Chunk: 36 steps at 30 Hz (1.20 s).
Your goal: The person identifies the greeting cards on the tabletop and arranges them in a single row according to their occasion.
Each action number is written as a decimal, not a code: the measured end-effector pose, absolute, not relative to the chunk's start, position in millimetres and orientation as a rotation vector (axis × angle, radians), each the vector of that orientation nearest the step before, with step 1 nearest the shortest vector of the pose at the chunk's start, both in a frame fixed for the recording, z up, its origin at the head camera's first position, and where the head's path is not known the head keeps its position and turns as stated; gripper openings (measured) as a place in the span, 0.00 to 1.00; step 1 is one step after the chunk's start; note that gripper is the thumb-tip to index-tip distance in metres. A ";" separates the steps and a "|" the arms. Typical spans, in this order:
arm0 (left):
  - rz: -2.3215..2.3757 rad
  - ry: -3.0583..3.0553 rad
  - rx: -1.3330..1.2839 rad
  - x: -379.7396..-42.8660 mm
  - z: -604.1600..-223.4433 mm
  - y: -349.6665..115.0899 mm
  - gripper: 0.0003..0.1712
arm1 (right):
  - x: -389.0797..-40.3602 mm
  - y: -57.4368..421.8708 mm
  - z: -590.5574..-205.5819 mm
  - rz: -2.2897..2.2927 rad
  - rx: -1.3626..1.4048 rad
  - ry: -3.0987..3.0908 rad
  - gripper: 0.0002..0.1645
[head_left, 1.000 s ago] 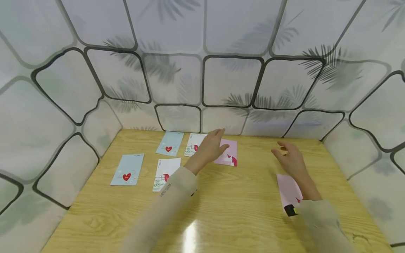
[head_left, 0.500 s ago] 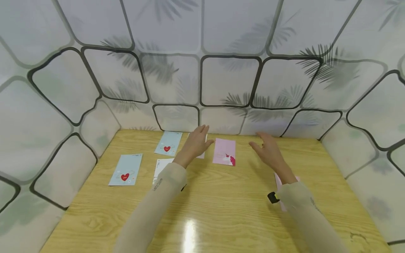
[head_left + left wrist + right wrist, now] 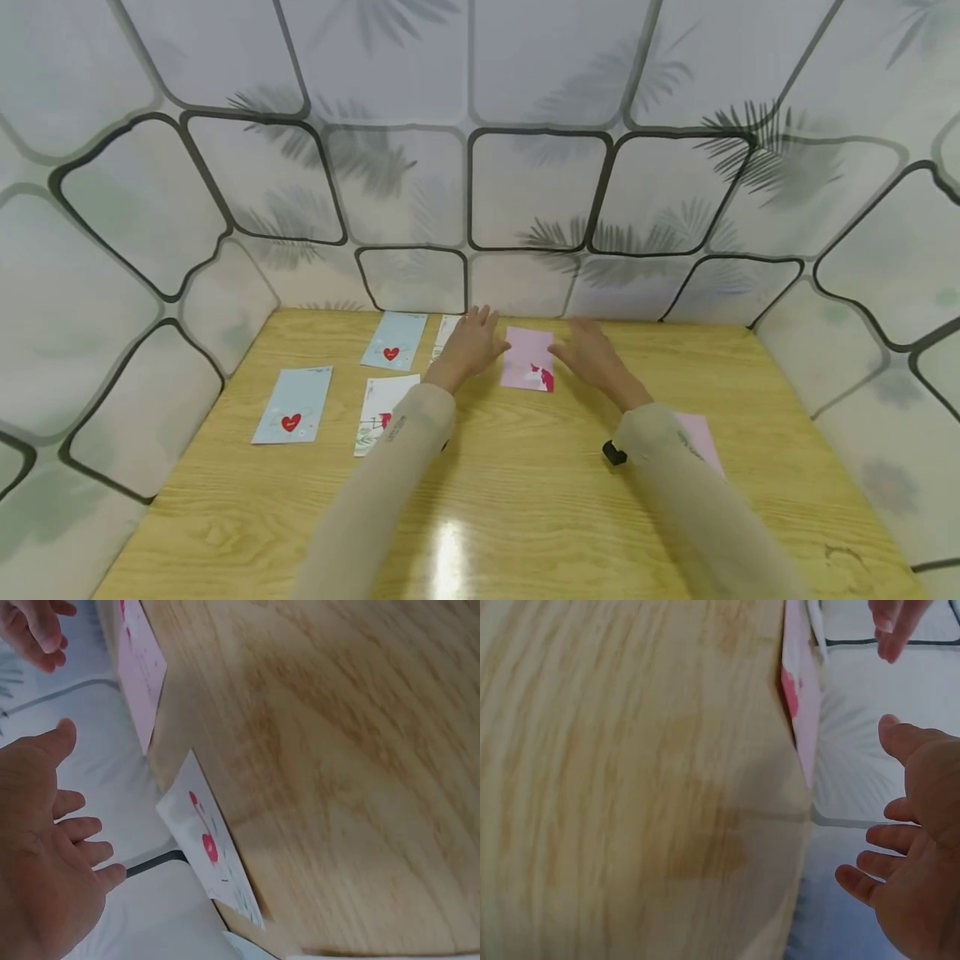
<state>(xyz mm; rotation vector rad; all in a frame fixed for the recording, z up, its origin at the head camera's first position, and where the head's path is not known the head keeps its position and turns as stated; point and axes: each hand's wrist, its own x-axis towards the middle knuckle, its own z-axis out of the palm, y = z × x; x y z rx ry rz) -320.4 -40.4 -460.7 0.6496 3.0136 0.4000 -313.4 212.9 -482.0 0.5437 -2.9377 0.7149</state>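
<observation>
Leaf-patterned wall (image 3: 540,192) rose behind your wooden bench (image 3: 525,517); near its far edge, a pink card (image 3: 527,357) lay between your left grip (image 3: 471,343) and right grip (image 3: 591,354), both loosely spread.

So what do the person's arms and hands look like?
The left sleeve and right sleeve are long and pale beige, both with small dark lettering, hard to read. A small black thing shows by the right sleeve's end. The left hand and right hand wear no gloves.

Both hands (image 3: 468,347) (image 3: 590,353) forward, thumbs (image 3: 58,744) (image 3: 900,738) inward
</observation>
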 end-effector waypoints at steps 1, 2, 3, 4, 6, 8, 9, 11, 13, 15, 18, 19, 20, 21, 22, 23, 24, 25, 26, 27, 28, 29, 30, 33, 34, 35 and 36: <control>0.395 3.008 0.647 -320.9 -461.4 -38.4 0.40 | -315.4 209.9 -483.2 0.693 0.553 -2.949 0.44; 0.380 3.000 0.648 -320.9 -461.8 -36.2 0.40 | -317.1 206.9 -484.6 0.667 0.565 -2.959 0.44; 0.370 2.993 0.652 -320.4 -462.3 -34.3 0.40 | -318.6 204.0 -485.7 0.642 0.581 -2.968 0.43; 0.367 2.983 0.654 -319.6 -462.3 -32.5 0.40 | -319.9 201.3 -486.5 0.620 0.596 -2.981 0.42; 0.358 2.973 0.663 -318.2 -463.3 -29.6 0.39 | -322.0 196.1 -487.0 0.589 0.620 -3.003 0.42; 0.328 2.972 0.675 -317.3 -465.9 -27.1 0.38 | -323.2 191.8 -487.6 0.555 0.623 -3.034 0.43; 0.311 2.976 0.678 -317.1 -467.0 -26.0 0.38 | -324.0 190.2 -488.0 0.543 0.622 -3.048 0.44; 0.280 2.982 0.669 -317.1 -469.6 -23.6 0.38 | -324.6 187.9 -489.0 0.535 0.601 -3.080 0.47; 0.262 2.976 0.656 -318.0 -472.8 -21.0 0.39 | -324.7 186.9 -491.2 0.515 0.580 -3.115 0.48; 0.252 2.972 0.645 -319.1 -475.6 -18.1 0.40 | -324.3 187.0 -493.3 0.506 0.571 -3.137 0.48; 0.198 2.974 0.647 -320.6 -478.5 -13.1 0.40 | -322.9 187.8 -496.0 0.489 0.562 -3.156 0.46; 0.171 2.978 0.649 -320.8 -478.9 -11.4 0.40 | -322.7 187.8 -496.8 0.484 0.562 -3.156 0.46; 0.148 2.981 0.649 -320.9 -478.8 -9.6 0.40 | -322.5 187.8 -497.2 0.480 0.562 -3.159 0.45; 0.129 2.980 0.645 -320.9 -478.6 -7.8 0.40 | -322.3 187.6 -497.6 0.470 0.563 -3.159 0.45; 0.110 2.980 0.638 -320.9 -477.9 -6.4 0.40 | -322.3 187.4 -497.8 0.461 0.562 -3.163 0.44; 0.104 2.975 0.628 -320.7 -477.2 -4.9 0.40 | -322.4 187.1 -498.0 0.451 0.559 -3.168 0.44; 0.099 2.964 0.614 -319.9 -476.1 -3.8 0.41 | -322.4 186.9 -498.0 0.443 0.556 -3.175 0.43; 0.098 2.952 0.600 -319.7 -475.8 -2.6 0.41 | -322.5 186.4 -498.1 0.432 0.551 -3.180 0.43; 0.099 2.936 0.588 -318.8 -474.6 -1.6 0.41 | -322.3 186.0 -497.8 0.424 0.550 -3.185 0.43; 0.099 2.921 0.577 -317.9 -473.4 -0.6 0.41 | -322.2 185.8 -497.4 0.416 0.546 -3.187 0.42; 0.091 2.907 0.573 -316.8 -472.2 0.1 0.41 | -322.1 185.6 -496.8 0.418 0.539 -3.192 0.42; 0.087 2.894 0.566 -316.2 -471.4 0.8 0.41 | -321.8 185.3 -496.0 0.423 0.534 -3.191 0.42; 0.085 2.880 0.564 -315.2 -470.2 1.3 0.41 | -321.6 185.0 -495.1 0.438 0.532 -3.189 0.41; 0.099 2.860 0.557 -314.1 -467.1 3.0 0.41 | -321.2 184.6 -492.4 0.484 0.527 -3.179 0.40; 0.103 2.855 0.557 -313.8 -466.4 3.3 0.41 | -321.1 184.7 -491.8 0.500 0.524 -3.178 0.39; 0.112 2.849 0.548 -313.8 -466.0 3.6 0.41 | -321.2 184.9 -491.5 0.510 0.523 -3.176 0.38; 0.118 2.843 0.546 -313.3 -465.5 3.9 0.42 | -321.5 185.4 -491.4 0.519 0.523 -3.175 0.37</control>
